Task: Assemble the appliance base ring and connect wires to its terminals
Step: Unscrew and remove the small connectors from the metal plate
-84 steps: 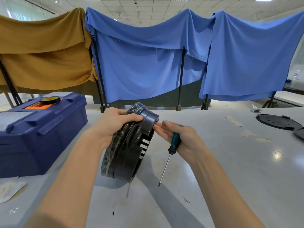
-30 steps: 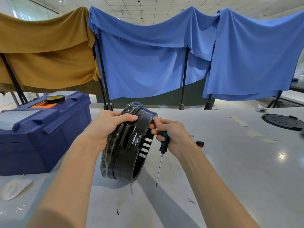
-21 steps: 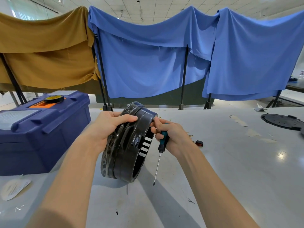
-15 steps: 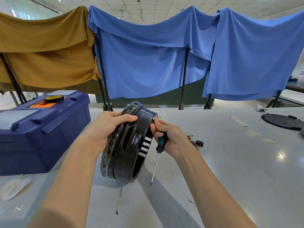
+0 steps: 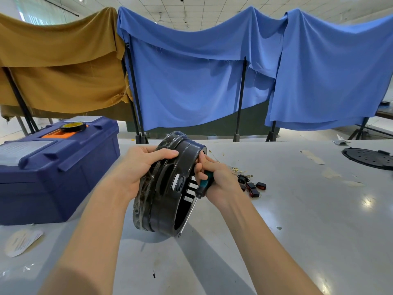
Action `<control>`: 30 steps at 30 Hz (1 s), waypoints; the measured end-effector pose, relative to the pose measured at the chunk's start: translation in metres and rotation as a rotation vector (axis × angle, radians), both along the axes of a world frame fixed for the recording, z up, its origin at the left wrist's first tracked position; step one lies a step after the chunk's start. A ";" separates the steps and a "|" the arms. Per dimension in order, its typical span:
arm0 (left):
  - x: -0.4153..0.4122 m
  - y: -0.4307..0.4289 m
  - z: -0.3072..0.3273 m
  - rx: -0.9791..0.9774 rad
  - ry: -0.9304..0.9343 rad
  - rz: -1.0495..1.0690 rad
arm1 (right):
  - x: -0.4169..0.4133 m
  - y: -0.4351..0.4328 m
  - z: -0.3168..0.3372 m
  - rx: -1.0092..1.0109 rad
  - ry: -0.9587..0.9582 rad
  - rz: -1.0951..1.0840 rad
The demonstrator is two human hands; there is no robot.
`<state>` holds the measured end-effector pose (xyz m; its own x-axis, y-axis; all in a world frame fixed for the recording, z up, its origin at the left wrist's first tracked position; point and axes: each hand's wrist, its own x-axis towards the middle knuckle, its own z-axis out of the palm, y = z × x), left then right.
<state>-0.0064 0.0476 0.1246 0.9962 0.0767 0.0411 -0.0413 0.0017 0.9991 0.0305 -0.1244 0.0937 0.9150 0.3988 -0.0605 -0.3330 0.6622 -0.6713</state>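
Observation:
A black plastic base ring (image 5: 163, 201) stands on its edge on the grey table (image 5: 297, 220), its open side facing right. My left hand (image 5: 140, 165) grips the ring's upper left rim, thumb laid over the top. My right hand (image 5: 214, 179) holds a screwdriver (image 5: 202, 186) with a green and black handle, shaft pointing down along the ring's opening, while its fingertips touch the ring's upper right rim. Small black and red switches (image 5: 254, 187) with thin wires (image 5: 238, 170) lie on the table just right of my right hand.
A dark blue toolbox (image 5: 53, 167) with a roll of black tape (image 5: 73, 126) on its lid stands at the left. A black round plate (image 5: 370, 158) lies at the far right. A paper slip (image 5: 21, 241) lies near the front left. Cloth-draped stands line the back.
My right hand has shifted slightly closer to the ring's rim, and the screwdriver's tip has swung left toward the ring's lower edge. The switches behind my hand are more exposed.

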 end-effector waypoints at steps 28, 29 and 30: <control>-0.001 -0.105 -0.005 0.698 -0.332 0.084 | 0.003 -0.081 -0.001 -0.382 0.114 -0.195; -0.001 -0.111 -0.008 0.719 -0.335 0.066 | 0.005 -0.083 -0.007 -0.360 0.120 -0.188; 0.000 -0.115 -0.011 0.720 -0.327 0.032 | 0.007 -0.085 -0.012 -0.329 0.134 -0.173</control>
